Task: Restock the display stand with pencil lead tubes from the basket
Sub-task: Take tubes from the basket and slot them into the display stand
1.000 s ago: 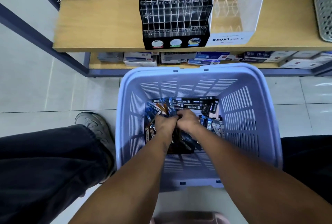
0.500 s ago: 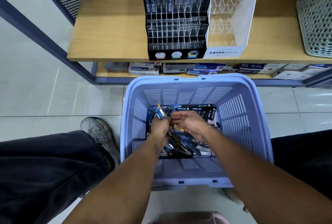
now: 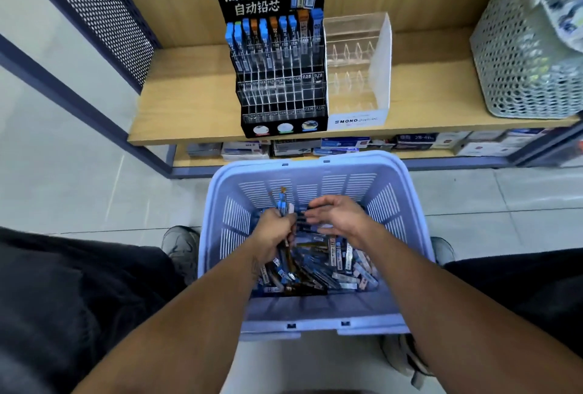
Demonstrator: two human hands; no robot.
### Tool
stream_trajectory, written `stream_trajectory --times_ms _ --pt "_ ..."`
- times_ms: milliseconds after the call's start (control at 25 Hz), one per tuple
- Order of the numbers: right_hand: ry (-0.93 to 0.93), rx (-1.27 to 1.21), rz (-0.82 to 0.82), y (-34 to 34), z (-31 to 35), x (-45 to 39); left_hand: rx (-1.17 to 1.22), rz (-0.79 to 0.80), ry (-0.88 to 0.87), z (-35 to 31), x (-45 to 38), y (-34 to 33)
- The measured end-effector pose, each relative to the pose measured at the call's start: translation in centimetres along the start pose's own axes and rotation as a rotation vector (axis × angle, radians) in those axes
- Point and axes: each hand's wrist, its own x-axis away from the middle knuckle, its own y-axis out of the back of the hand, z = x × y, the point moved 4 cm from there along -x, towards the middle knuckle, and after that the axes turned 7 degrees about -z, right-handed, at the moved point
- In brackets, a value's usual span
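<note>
Progress early | stand (image 3: 280, 90) on shelf (image 3: 189, 100): back row filled, front rows bare | my left hand (image 3: 273, 235) grips tubes (image 3: 285, 205) over basket (image 3: 315, 318) | right hand (image 3: 339, 217) loosely open, holding nothing

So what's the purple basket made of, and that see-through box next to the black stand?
The basket looks like moulded plastic, pale lilac with a dull sheen: its walls have neat slotted vents and a rolled rim. The see-through box beside the black display stand seems to be clear acrylic, glossy, since the wooden shelf shows through it; it could be another hard clear plastic.
</note>
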Motion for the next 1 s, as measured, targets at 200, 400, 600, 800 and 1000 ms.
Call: stream_trajectory --times_ms 200,400,600,800,1000 --pt "0.063 0.202 -0.011 1.0 2.7 2.0 0.002 0.228 -0.014 -2.9 2.9 -1.6" --pt "0.152 -0.047 0.042 1.4 6.5 3.7 0.008 0.460 -0.097 -5.7 6.5 -0.6" --pt "0.418 -0.028 0.018 0.2 13.3 6.8 0.050 0.480 -0.216 -11.3 9.0 2.0" --pt "0.541 0.028 0.072 -0.4 20.6 11.1 0.063 0.512 -0.277 -18.5 12.0 4.2" --pt "0.678 0.146 0.091 0.0 27.0 13.9 -0.002 0.521 -0.324 -25.2 14.1 6.5"
